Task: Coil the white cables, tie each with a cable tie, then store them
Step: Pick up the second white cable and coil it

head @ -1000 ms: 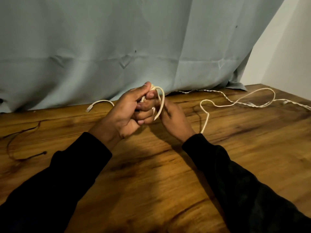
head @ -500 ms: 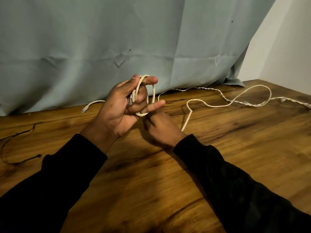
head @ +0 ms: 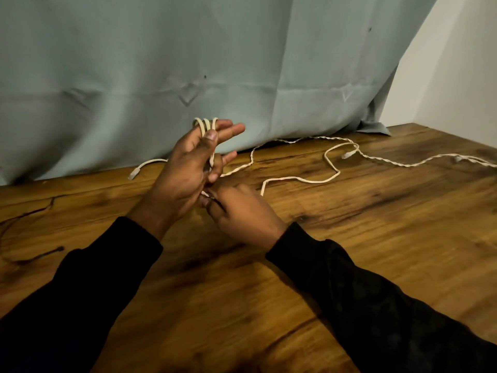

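Note:
A white cable is wound in about three loops over the fingers of my left hand, which is raised above the table with the thumb pressing on the loops. Just below it, my right hand pinches the same cable near the left palm. The loose tail snakes to the right across the wooden table and ends in a plug. A second, twisted white cable lies along the back right. No cable tie can be seen.
Another white plug end lies at the back left by the grey-green curtain. A thin dark cord curls near the table's left edge. A white wall stands at the far right.
Another loop has gone onto my left hand, whose fingers have spread. My right hand has dropped beneath the left palm. The loose tail has been drawn shorter and closer.

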